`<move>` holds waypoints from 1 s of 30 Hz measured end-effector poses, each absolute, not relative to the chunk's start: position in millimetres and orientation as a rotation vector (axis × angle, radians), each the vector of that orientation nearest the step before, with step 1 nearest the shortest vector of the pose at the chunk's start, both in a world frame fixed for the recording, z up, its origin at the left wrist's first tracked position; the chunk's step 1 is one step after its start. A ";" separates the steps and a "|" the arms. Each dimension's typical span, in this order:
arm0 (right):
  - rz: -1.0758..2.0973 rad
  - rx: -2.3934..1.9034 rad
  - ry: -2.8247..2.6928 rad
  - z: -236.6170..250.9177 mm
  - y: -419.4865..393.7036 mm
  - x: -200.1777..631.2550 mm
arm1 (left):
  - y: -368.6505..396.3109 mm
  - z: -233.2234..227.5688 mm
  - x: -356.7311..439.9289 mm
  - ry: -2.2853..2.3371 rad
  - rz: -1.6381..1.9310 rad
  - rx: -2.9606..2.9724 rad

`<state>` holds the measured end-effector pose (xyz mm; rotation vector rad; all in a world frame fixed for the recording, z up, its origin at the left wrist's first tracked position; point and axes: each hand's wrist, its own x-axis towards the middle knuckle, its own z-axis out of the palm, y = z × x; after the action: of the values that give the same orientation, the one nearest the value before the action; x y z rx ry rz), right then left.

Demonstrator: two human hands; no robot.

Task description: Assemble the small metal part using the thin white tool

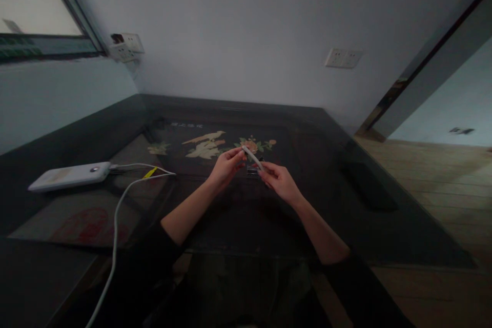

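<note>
A slim pale stick point(252, 158), perhaps a rod or a strip, slants between my two hands above the dark table. Its upper left end is pinched by the fingers of my left hand point(229, 165). At its lower right end the fingers of my right hand point(280, 180) are closed around it. Just below the stick, between the hands, is a small dark thing with a shiny edge point(252, 170); whether it lies on the table or is held, I cannot tell.
On the left of the dark table point(326, 225) lies a white power bank point(71, 176) with a white cable point(116, 225) running off toward me. A dark flat object point(368, 187) lies at the right. Wall sockets point(343, 58) are behind the table.
</note>
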<state>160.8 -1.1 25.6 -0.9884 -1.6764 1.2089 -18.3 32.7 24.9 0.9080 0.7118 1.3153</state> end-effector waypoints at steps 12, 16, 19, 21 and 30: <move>1.037 -1.083 -1.662 19.7 6.6 165.7 | 34.2 21.1 -17.2 0.697 1.313 0.872; 0.942 -1.091 -1.663 18.6 6.9 164.8 | 33.3 21.9 -17.5 0.690 1.296 0.852; 0.950 -1.079 -1.678 19.3 5.1 163.4 | 33.0 22.6 -17.8 0.692 1.300 0.846; 0.994 -1.069 -1.689 20.9 3.1 162.6 | 33.2 22.8 -18.0 0.688 1.305 0.853; 1.347 -0.924 -1.627 22.2 0.0 161.0 | 35.8 21.2 -17.8 0.686 1.336 0.869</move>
<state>161.0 0.0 22.2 -0.9242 -1.6270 1.3467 -17.8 35.8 21.2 0.8694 0.6856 1.3360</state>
